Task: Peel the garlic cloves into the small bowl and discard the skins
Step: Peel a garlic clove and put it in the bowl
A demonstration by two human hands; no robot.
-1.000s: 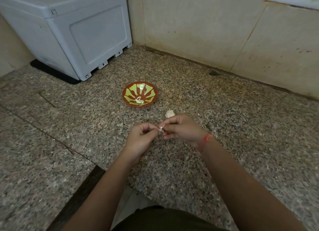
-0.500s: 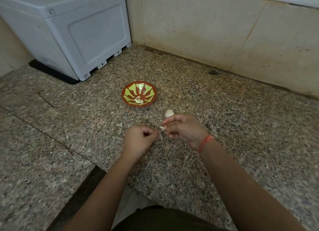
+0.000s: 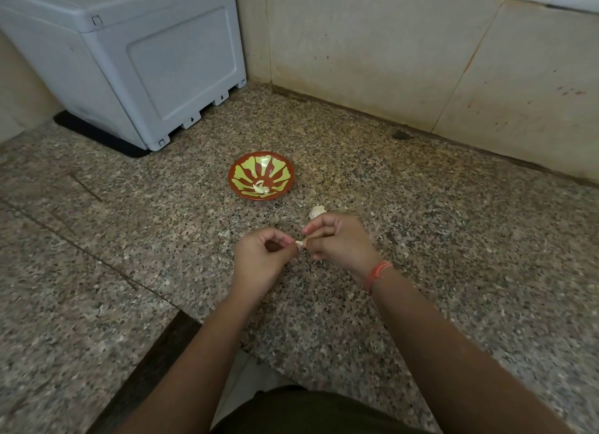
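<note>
A small garlic clove (image 3: 300, 242) is held between my two hands above the granite counter. My right hand (image 3: 337, 239) pinches it from the right. My left hand (image 3: 262, 255) has its fingers curled and its fingertips pinch the clove's left tip. Beyond the hands stands the small red bowl (image 3: 261, 175) with a yellow-green pattern; peeled pale cloves (image 3: 260, 188) lie in it. A piece of garlic with its skin (image 3: 317, 211) lies on the counter just behind my right hand, partly hidden by it.
A grey plastic appliance (image 3: 136, 64) stands at the back left on a black mat. Beige tiled walls (image 3: 389, 54) close off the back and right. The counter (image 3: 97, 226) has a front edge near my body, with a dark gap below.
My left hand had drawn a little away from the clove half a second ago; now its fingertips are back at the clove's tip. The right hand has kept its hold.
</note>
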